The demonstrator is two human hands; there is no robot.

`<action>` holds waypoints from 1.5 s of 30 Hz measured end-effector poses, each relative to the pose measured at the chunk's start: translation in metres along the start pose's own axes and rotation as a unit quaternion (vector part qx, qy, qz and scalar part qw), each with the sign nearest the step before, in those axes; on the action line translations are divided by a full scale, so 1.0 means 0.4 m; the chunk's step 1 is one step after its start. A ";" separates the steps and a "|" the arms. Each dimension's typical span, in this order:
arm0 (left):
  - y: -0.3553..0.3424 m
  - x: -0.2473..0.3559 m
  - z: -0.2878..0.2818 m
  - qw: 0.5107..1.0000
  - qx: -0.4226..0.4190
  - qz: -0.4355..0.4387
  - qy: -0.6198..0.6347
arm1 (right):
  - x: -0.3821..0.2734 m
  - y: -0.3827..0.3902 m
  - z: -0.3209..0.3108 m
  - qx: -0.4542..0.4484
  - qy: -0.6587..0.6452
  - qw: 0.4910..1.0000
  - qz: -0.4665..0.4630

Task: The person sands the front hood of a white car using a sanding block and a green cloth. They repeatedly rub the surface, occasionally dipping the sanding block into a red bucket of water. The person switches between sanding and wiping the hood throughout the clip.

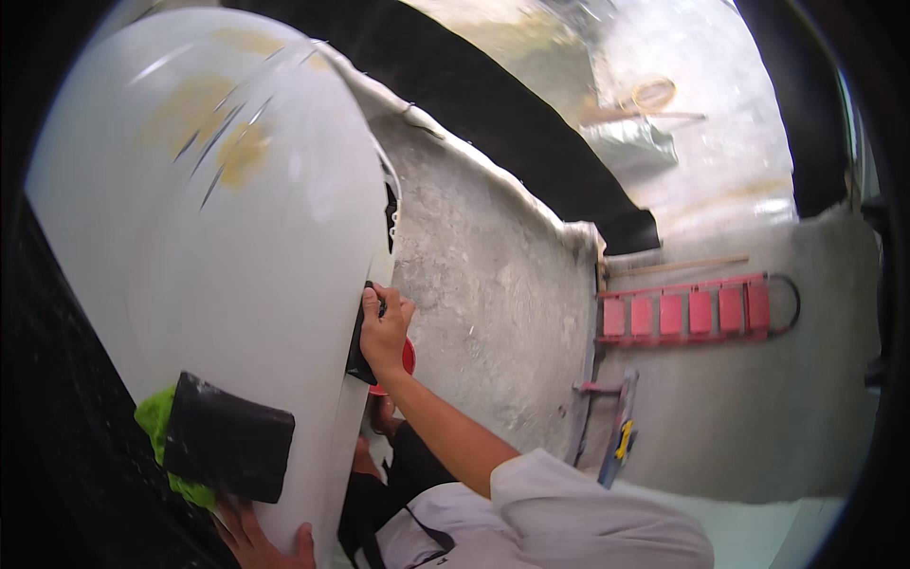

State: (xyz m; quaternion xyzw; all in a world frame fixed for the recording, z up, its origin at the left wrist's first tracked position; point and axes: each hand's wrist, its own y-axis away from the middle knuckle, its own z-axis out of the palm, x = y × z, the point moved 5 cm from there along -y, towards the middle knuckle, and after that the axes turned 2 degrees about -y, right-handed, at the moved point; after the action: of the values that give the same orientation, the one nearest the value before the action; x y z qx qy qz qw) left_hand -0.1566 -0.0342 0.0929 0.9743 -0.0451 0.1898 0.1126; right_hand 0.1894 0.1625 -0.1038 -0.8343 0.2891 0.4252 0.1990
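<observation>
A large white curved panel (256,284), which looks like a vehicle body part, fills the left side, with yellowish patches (245,152) near its far end. My right hand (384,332) presses a dark sheet (358,343), which looks like sandpaper, against the panel's right edge. At the lower left my left hand (261,541) rests on the panel, fingers apart. Just beyond its fingertips lies a black rectangular sheet (229,436), partly covering a bright green cloth (154,417). Part of a red round container (409,357) shows behind my right wrist; the rest is hidden.
A red folding stepladder (682,313) lies at the right on the grey concrete floor (493,313). Near it are a wooden stick (678,266) and a metal stand (618,431). A black sheet strip (455,95) runs along the far side; a yellowish ring (654,93) lies beyond.
</observation>
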 end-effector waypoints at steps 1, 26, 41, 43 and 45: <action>-0.008 0.005 -0.002 1.000 0.013 0.013 -0.011 | 0.002 0.003 0.007 -0.023 0.011 0.999 0.021; 0.001 0.008 0.032 0.997 0.043 0.014 -0.066 | 0.049 0.043 -0.076 0.040 -0.120 0.991 0.049; -0.283 0.460 0.440 0.955 -0.042 0.101 -0.275 | 0.455 -0.292 -0.301 0.133 -0.186 0.972 0.052; -0.417 0.474 0.490 0.925 -0.059 0.121 -0.357 | 0.674 -0.323 -0.506 0.163 -0.143 0.972 0.087; -0.507 0.494 0.539 0.904 -0.053 0.152 -0.395 | 0.900 -0.288 -0.779 0.204 -0.046 0.968 0.135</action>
State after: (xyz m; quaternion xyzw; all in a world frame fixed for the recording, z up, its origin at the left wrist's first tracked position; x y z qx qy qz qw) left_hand 0.1300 0.1026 -0.0678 0.9433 -0.2433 -0.1986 0.1073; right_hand 0.6195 -0.0434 -0.2166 -0.7088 0.4702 0.4179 0.3192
